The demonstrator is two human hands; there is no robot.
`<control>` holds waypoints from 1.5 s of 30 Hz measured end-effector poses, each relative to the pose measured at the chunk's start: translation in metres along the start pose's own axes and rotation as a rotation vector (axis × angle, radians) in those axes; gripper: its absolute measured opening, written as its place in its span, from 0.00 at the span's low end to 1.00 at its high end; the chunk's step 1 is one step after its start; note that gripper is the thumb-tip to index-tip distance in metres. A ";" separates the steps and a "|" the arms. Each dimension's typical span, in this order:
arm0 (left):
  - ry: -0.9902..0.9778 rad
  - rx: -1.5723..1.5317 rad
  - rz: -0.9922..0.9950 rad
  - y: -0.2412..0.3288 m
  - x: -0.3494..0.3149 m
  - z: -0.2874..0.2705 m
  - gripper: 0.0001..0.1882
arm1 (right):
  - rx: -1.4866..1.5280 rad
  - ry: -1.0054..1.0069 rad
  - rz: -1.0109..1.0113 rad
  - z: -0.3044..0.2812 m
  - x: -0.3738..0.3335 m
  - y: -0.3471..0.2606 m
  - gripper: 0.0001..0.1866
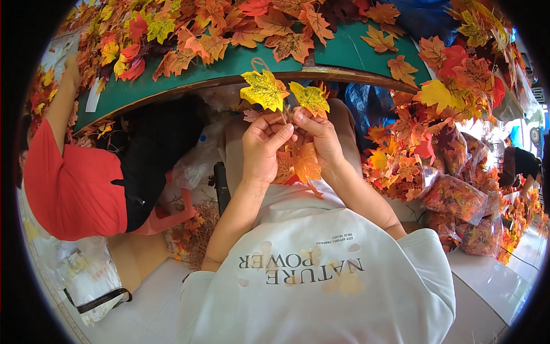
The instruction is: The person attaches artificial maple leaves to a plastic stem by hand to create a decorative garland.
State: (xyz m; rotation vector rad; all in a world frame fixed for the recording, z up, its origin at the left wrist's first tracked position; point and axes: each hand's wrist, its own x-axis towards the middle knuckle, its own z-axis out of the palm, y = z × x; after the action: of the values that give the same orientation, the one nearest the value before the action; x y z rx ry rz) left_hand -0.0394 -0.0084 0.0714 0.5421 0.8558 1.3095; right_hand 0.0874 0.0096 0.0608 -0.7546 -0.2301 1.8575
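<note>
My left hand (265, 148) and my right hand (321, 136) meet in front of my chest, just short of the table's edge. Both are closed, thumbs against fingers, on a thin-stemmed artificial maple leaf garland. One yellow, dark-speckled leaf (263, 90) stands up above the left fingers, with a thin brownish loop (259, 63) over it. Another yellow leaf (310, 98) rises above the right fingers. Orange leaves (307, 163) of the bunch hang below and between my hands. The exact spot where the fingertips pinch the stems is partly hidden.
Orange, red and yellow leaves (289, 46) are heaped on the green table (338, 49). At left sits a person in a red shirt (80, 189), one arm over the table. Clear bags of leaves (456, 198) are piled at right. A cardboard piece (137, 258) lies at lower left.
</note>
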 end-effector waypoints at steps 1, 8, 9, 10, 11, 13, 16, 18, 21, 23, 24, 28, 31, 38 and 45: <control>-0.008 -0.005 0.004 0.000 0.000 0.000 0.11 | -0.001 0.000 0.001 0.001 0.001 0.000 0.05; -0.033 -0.003 0.002 -0.003 0.004 -0.004 0.11 | 0.031 0.047 0.013 0.001 0.002 0.000 0.05; -0.032 -0.003 0.002 -0.003 0.005 -0.005 0.11 | 0.018 0.030 0.010 0.001 0.002 0.000 0.05; -0.029 0.003 0.001 -0.002 0.005 -0.005 0.11 | 0.017 0.031 0.010 0.000 0.003 0.001 0.05; -0.026 0.010 0.000 -0.002 0.005 -0.004 0.11 | 0.012 0.021 0.005 -0.001 0.004 0.002 0.05; -0.017 0.007 0.001 -0.003 0.006 -0.005 0.11 | 0.006 0.011 0.002 -0.002 0.005 0.003 0.05; -0.008 0.001 -0.002 -0.004 0.007 -0.003 0.10 | -0.065 0.009 -0.064 -0.003 0.004 0.003 0.05; -0.014 -0.006 -0.005 -0.006 0.007 -0.001 0.10 | -0.213 0.063 -0.145 -0.002 0.002 0.002 0.06; -0.004 -0.020 0.009 -0.012 0.007 -0.007 0.09 | -0.225 0.026 -0.200 -0.007 0.003 0.011 0.06; 0.016 -0.011 -0.003 -0.014 0.008 -0.009 0.08 | -0.245 0.035 -0.214 -0.008 -0.001 0.010 0.06; 0.034 -0.007 -0.010 -0.014 0.007 -0.008 0.08 | -0.251 0.000 -0.194 -0.008 -0.003 0.009 0.06; 0.014 0.000 -0.004 -0.020 0.009 -0.012 0.10 | -0.281 -0.058 -0.151 -0.017 -0.005 0.001 0.06; 0.014 0.184 0.075 -0.021 0.009 -0.005 0.12 | -0.340 -0.089 -0.117 -0.028 -0.006 -0.007 0.06; -0.241 0.356 -0.054 -0.011 0.016 -0.024 0.14 | -0.320 -0.091 -0.095 -0.035 -0.008 -0.010 0.08; -0.216 -0.157 -0.185 -0.007 0.019 -0.022 0.14 | -0.454 -0.222 0.000 -0.038 -0.009 -0.011 0.07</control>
State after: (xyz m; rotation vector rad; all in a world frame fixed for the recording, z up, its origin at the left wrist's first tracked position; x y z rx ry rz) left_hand -0.0519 0.0061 0.0483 0.4592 0.6037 1.1156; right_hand 0.1209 -0.0009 0.0399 -0.8485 -0.8138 1.9110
